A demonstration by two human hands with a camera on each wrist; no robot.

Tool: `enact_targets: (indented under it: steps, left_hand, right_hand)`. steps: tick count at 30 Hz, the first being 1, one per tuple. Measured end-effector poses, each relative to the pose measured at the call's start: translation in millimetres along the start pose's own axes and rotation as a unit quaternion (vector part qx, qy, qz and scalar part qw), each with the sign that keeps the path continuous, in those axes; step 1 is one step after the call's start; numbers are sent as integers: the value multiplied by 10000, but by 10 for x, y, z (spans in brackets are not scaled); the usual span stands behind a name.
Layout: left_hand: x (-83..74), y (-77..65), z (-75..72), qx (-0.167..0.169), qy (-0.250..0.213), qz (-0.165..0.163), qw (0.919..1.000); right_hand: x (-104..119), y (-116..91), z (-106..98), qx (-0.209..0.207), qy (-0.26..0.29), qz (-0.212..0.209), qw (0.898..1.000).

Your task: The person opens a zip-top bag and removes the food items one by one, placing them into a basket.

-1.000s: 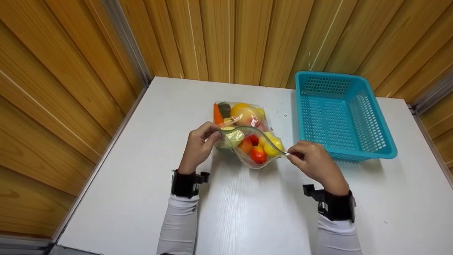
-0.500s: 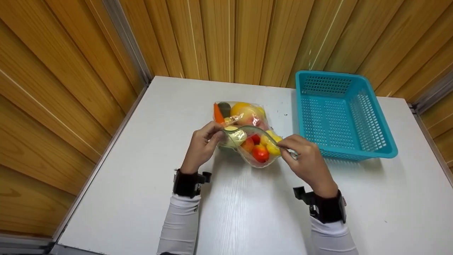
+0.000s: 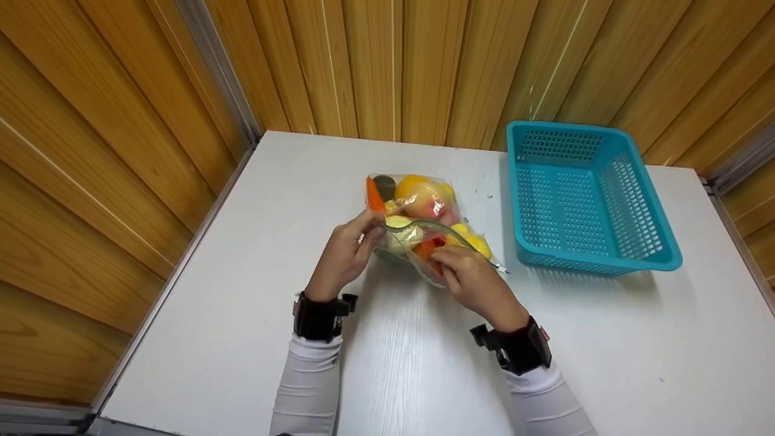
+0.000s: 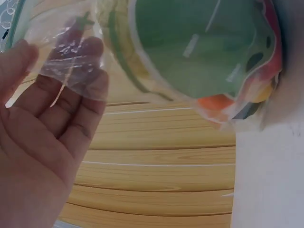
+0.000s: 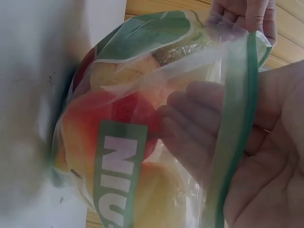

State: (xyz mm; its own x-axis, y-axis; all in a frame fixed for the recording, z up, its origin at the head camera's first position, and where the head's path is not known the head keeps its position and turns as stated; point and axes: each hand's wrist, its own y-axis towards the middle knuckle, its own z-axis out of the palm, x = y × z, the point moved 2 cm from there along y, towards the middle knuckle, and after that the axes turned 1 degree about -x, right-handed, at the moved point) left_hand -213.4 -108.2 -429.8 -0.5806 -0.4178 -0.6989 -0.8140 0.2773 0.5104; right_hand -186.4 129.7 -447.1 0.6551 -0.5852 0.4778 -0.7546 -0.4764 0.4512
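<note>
my left hand (image 3: 344, 260) was pinching one end of the mouth of a clear, fruit-filled plastic zip bag (image 3: 431, 223), which lay on the flat white worktop (image 3: 200, 339), left of a teal, rectangular, perforated plastic basket (image 3: 605, 261). my right hand (image 3: 475, 281) was in at that mouth, its fingers loosely extended and not visibly closed around anything.

for reaching in, i judged it best to keep the pinched end firm so the mouth stood wide, to hold the reaching fingers slim, and to slip past the thin green plastic zip strip (image 5: 245, 128) without dragging it along. a light hold on a single piece seemed wise, since the film could easily bunch between skin and fruit.

the right wrist view showed what the head view hid: my fingers behind the film, their tips by a round, red-and-yellow fruit (image 5: 123, 107), though i couldn't tell whether they touched it. the left wrist view gave me a large, rounded, green printed patch (image 4: 190, 47) on the bag's side. the head view alone laid out the whole basket.
</note>
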Motion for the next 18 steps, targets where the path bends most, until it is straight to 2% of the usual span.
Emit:
enact_targets:
  steps: [6,9,14,18]
  left_hand:
    - [-14,-8,-6,171,184,-213,9995]
    - [-39,-17,-11,20,592,-204,9980]
    - [-82,-26,-24,-179,1327,-321,9905]
    - [-75,-24,-19,80,1282,-528,9903]
  right_hand:
    - [-34,9,63,79,-86,-165,9998]
    - [-38,9,90,167,-145,-145,9997]
    - [-37,14,103,143,-223,-133,9996]
    - [-32,16,105,57,-228,-135,9996]
